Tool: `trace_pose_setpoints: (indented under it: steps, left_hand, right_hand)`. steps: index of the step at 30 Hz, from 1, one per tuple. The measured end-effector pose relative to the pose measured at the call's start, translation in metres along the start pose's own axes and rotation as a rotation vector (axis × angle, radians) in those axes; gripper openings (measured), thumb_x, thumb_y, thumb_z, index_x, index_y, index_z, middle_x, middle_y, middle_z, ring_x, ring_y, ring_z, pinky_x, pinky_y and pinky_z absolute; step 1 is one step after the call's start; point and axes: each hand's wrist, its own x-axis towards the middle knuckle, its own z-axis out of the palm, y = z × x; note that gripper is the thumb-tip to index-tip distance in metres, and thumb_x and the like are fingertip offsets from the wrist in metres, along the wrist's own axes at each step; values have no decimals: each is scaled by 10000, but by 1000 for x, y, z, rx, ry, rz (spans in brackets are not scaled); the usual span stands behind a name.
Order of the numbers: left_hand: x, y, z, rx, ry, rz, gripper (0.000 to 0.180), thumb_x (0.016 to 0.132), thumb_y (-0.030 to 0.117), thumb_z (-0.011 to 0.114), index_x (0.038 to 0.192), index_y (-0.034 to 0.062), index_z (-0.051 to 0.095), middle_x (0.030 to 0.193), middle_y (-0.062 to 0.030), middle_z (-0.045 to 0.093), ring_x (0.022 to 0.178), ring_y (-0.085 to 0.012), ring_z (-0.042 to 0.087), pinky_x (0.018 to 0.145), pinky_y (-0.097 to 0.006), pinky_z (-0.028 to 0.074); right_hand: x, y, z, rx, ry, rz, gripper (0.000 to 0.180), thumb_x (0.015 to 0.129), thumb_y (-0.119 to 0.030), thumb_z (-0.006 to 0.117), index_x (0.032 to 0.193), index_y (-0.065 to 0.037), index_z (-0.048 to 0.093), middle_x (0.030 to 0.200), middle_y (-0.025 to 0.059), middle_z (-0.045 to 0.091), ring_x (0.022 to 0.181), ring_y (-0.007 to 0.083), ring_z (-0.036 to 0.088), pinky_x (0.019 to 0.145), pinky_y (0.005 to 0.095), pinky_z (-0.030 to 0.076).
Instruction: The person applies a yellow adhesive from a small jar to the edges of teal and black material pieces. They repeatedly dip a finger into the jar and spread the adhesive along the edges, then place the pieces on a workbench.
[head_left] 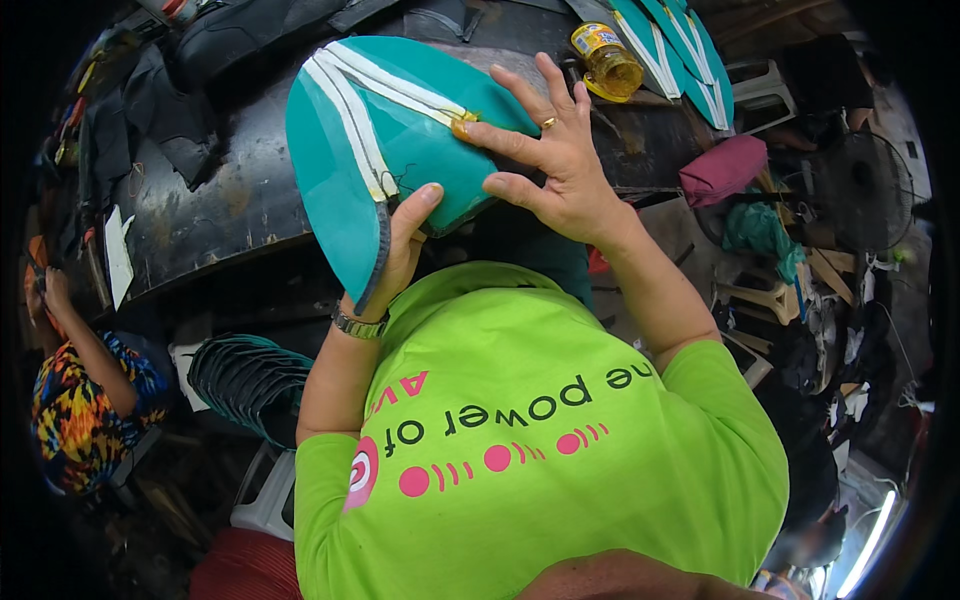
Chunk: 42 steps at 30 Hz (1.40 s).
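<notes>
A teal sheet-like panel (420, 155) with a rounded edge is held up over the near edge of the dark work table. Two white strips (350, 110) with dark edging spread in a V across it. My left hand (404, 235) is closed on the panel's near edge, thumb on top and the other fingers mostly hidden. My right hand (572, 165) is spread, its index fingertip touching a yellow, paste-like smear (464, 118) at the end of one strip. Loose dark threads show near the other strip's end.
An open jar of yellow paste (612, 70) lies tilted on the table (230, 200) at the back right, beside more teal panels (690, 50). Black cut pieces (170, 115) lie at left. Nearby are nested dark curved pieces (250, 385), a pink bundle (723, 170), a fan (865, 190) and another person (90, 400).
</notes>
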Motion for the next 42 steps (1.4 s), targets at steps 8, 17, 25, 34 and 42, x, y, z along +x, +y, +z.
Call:
trace_pose_setpoints:
  steps: [8, 17, 25, 34, 42]
  left_hand:
    - [0, 15, 8, -231, -70, -125, 504, 936, 23, 587, 1408, 7, 411, 1285, -159, 594, 1121, -263, 651, 894, -380, 595]
    - [0, 17, 5, -317, -109, -221, 409, 948, 47, 573, 1344, 8, 477, 1205, -140, 646, 1011, -233, 694, 798, -340, 612]
    - [3, 11, 13, -321, -51, -205, 374, 974, 73, 560, 1336, 15, 487, 1207, -132, 643, 1029, -260, 689, 805, -394, 619]
    - [20, -11, 24, -93, 98, 202, 473, 976, 155, 635, 1403, 76, 447, 1293, -82, 602, 1161, -228, 608, 994, -359, 501]
    - [3, -13, -21, 732, -320, 157, 578, 853, 169, 799, 1323, -5, 509, 1225, -84, 601, 1083, -183, 577, 951, -328, 483]
  right_hand:
    - [-2, 8, -23, 45, -77, -121, 417, 895, -569, 603, 1226, -342, 715, 1561, 69, 398, 1521, 332, 87, 1147, 617, -92]
    - [-15, 2, -32, -113, -1, -289, 423, 788, -569, 680, 1181, -415, 715, 1530, 30, 438, 1512, 335, 144, 1181, 559, -114]
    - [-16, 2, -51, -398, 55, -456, 491, 711, -543, 713, 1197, -536, 640, 1541, -73, 424, 1502, 295, 207, 1189, 597, -101]
    - [-10, -12, -27, 651, 334, 64, 923, 899, -66, 698, 1589, -109, 86, 1140, 138, 640, 1014, 185, 627, 925, 317, 492]
    - [11, -15, 3, 1155, 258, 266, 986, 863, 110, 572, 1606, -186, -6, 1141, 93, 576, 939, 134, 544, 847, 268, 492]
